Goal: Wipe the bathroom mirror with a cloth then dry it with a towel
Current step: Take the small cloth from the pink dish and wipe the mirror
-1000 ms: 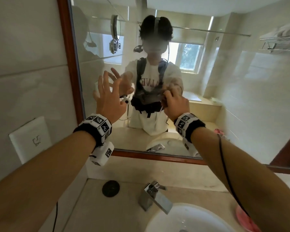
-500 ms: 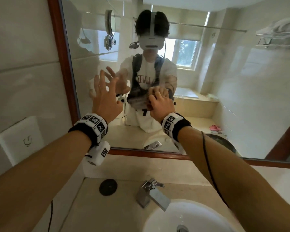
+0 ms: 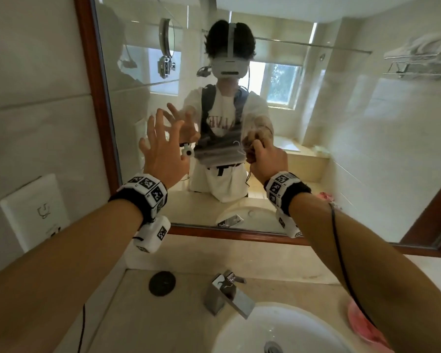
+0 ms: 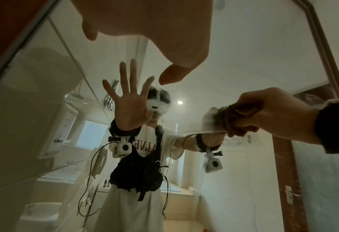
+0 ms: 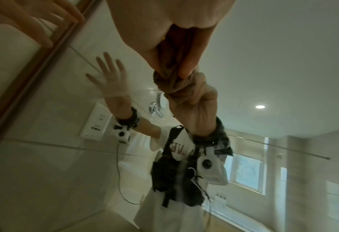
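The wood-framed mirror [image 3: 341, 149] fills the wall above the sink. My right hand [image 3: 267, 159] grips a bunched brown cloth [image 3: 250, 150] and presses it against the glass at chest height of my reflection. The wrist views show the cloth [image 4: 236, 119] [image 5: 172, 62] squeezed between thumb and fingers, with a misty wet smear beside it on the glass. My left hand [image 3: 161, 143] is open with its fingers spread, close in front of the mirror near its left frame. I cannot tell if it touches. A white towel [image 3: 428, 44] shows only as a reflection, on a wall rack.
Below the mirror lie a stone counter, a chrome faucet [image 3: 227, 291] and a white basin [image 3: 278, 332]. A black round cap [image 3: 162, 283] sits left of the faucet and a pink object [image 3: 362, 324] at the right. A wall socket plate [image 3: 33, 212] is at the left.
My right hand slid the cloth left across the glass, then back to the right. My left hand stayed spread in the same place.
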Demonstrator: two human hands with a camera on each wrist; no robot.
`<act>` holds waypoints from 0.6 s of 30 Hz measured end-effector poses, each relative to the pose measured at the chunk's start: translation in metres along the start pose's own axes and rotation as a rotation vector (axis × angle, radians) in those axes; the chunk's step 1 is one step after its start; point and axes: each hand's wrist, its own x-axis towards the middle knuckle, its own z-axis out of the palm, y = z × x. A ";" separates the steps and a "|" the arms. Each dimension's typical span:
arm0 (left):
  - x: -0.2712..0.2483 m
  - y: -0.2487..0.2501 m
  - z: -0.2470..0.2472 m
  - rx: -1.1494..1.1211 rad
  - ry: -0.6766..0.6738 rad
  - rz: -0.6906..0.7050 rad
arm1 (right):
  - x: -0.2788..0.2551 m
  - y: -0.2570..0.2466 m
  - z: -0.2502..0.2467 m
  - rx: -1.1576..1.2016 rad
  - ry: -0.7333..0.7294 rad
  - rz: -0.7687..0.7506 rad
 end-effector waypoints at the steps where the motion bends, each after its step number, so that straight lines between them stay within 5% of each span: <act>1: -0.001 -0.005 -0.002 0.007 0.008 -0.007 | 0.003 -0.014 0.004 0.010 -0.005 -0.030; 9: -0.006 -0.033 -0.003 0.017 0.007 -0.021 | 0.002 -0.091 0.030 -0.044 -0.084 -0.197; 18: -0.007 0.018 0.023 -0.011 -0.034 0.026 | -0.010 0.016 0.012 -0.047 0.009 -0.074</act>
